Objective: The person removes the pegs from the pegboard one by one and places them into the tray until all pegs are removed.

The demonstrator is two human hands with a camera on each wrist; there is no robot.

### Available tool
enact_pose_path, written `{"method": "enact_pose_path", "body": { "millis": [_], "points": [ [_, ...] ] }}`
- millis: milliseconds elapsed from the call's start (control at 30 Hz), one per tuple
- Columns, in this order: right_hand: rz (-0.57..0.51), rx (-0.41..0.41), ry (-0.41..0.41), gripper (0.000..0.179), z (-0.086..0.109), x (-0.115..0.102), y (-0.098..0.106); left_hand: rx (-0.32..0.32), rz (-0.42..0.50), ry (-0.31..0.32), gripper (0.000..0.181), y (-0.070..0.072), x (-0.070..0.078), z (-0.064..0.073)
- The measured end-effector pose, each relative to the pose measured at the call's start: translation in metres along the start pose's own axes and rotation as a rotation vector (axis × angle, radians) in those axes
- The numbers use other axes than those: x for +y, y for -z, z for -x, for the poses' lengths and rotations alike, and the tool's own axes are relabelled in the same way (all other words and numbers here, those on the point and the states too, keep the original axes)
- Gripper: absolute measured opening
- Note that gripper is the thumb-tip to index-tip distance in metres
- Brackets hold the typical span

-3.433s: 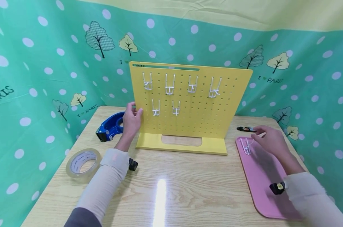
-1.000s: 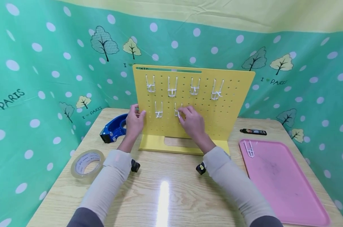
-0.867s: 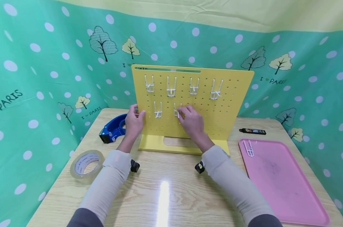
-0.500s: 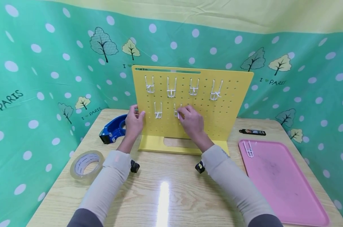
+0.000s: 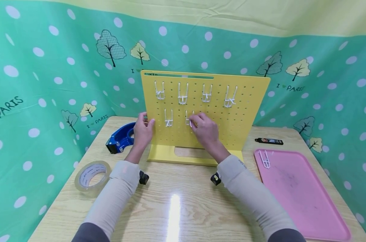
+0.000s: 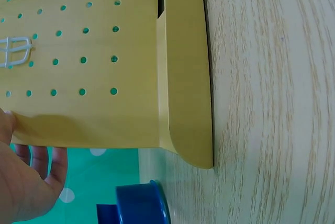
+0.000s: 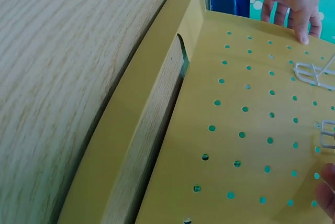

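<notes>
A yellow pegboard [image 5: 198,134] stands upright on its base, with several white wire hooks hung in two rows. My left hand [image 5: 143,131] grips its left edge, thumb in front and fingers behind, as the left wrist view also shows. At the lower row, my right hand [image 5: 205,131] pinches the front of the second wire hook [image 5: 187,117], covering part of it. To its left hangs another lower hook [image 5: 168,118]. Upper hooks include a leftmost one [image 5: 159,90] and a rightmost one [image 5: 230,97]. In the right wrist view only the right fingertips [image 7: 325,185] show at the edge.
A pink tray [image 5: 304,201] at right holds one loose wire hook [image 5: 264,159]. Behind it lies a slim black labelled item [image 5: 269,141]. At left are a blue tape dispenser [image 5: 120,137] and a roll of clear tape [image 5: 92,176]. A patterned curtain [image 5: 80,60] hangs behind.
My right hand has moved left from above the pink tray to the lower-row hook on the pegboard. Over the last second it stays there almost still. The left hand keeps its grip.
</notes>
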State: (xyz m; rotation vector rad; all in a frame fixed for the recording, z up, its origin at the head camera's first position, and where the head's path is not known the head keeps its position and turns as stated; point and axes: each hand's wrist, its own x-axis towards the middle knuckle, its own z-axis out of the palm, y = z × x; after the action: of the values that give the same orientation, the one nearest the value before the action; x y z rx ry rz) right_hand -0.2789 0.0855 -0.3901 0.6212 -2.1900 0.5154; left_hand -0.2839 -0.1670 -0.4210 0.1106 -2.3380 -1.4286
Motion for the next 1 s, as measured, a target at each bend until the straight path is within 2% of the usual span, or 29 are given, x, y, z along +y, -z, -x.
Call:
{"method": "enact_pose_path", "body": {
  "millis": [267,567,1000],
  "points": [
    [0.007,-0.013,0.014,0.006,0.000,0.000,0.006,-0.005,-0.002,0.008,0.035,0.000,0.002,0.001],
    [-0.015,0.012,0.030,0.004,0.003,0.005,0.018,-0.004,0.003,0.019,0.035,0.000,0.002,0.001],
    [-0.033,-0.095,-0.053,0.007,0.023,0.026,0.050,-0.010,0.007,0.022,0.034,0.000,0.004,0.002]
  ]
}}
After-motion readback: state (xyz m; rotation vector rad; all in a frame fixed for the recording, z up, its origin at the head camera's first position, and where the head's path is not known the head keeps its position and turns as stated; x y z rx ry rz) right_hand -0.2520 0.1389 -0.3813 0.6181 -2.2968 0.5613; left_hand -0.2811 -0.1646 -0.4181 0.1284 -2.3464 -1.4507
